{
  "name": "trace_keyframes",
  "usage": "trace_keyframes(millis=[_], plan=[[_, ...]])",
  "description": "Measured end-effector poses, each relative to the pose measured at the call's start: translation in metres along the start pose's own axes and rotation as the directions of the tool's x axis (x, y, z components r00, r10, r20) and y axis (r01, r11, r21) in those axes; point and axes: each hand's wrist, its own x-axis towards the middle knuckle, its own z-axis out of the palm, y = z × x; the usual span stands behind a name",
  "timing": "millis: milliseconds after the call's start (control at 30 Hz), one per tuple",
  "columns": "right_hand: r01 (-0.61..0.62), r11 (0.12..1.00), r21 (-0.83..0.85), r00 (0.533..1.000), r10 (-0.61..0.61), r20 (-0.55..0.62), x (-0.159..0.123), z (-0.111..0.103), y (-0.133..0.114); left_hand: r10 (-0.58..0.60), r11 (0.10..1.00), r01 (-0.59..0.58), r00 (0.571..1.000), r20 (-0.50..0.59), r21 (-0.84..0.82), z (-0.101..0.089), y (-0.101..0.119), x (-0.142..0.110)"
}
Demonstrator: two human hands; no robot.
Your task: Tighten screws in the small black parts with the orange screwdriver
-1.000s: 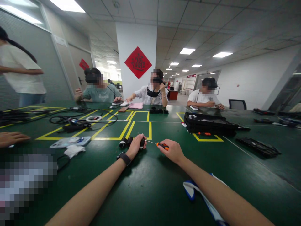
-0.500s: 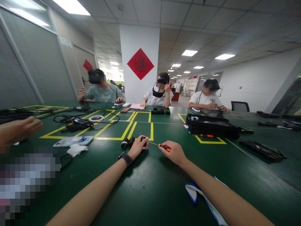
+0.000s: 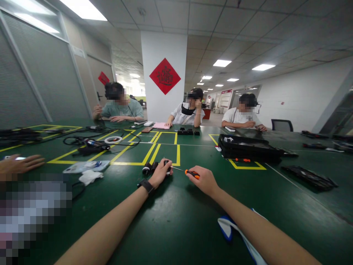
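My left hand is closed round a small black cylindrical part, mostly hidden by the fingers. A screwdriver with an orange and black handle is gripped in my right hand. Its thin metal shaft points left, and the tip meets the held part or stops close to it; which, I cannot tell. Beside my left hand, on its left, lie black cylindrical pieces with white ends. Both hands are low over the green table.
A stack of black trays and a black panel lie to the right. Tangled cables, a plastic bag and white tissue are on the left. A blue-and-white strap lies near my right forearm. A co-worker's hand rests at far left.
My hands have barely moved, with the screwdriver still against or near the part. The co-worker's hand at far left has lowered to the table and flattened out. A person opposite lowered an arm.
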Motion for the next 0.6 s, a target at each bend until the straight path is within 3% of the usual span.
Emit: trace_keyframes(millis=[367, 600], plan=[[-0.026, 1.000, 0.012, 0.999, 0.026, 0.026, 0.0005, 0.0014, 0.0046, -0.010, 0.997, 0.007, 1.000, 0.029, 0.081, 0.0058, -0.0003, 0.0008], [-0.096, 0.995, 0.003, 0.990, 0.096, 0.103, -0.0005, 0.0057, 0.0096, 0.039, 0.972, -0.025, 0.998, -0.056, 0.232, 0.0071, 0.0010, -0.0006]])
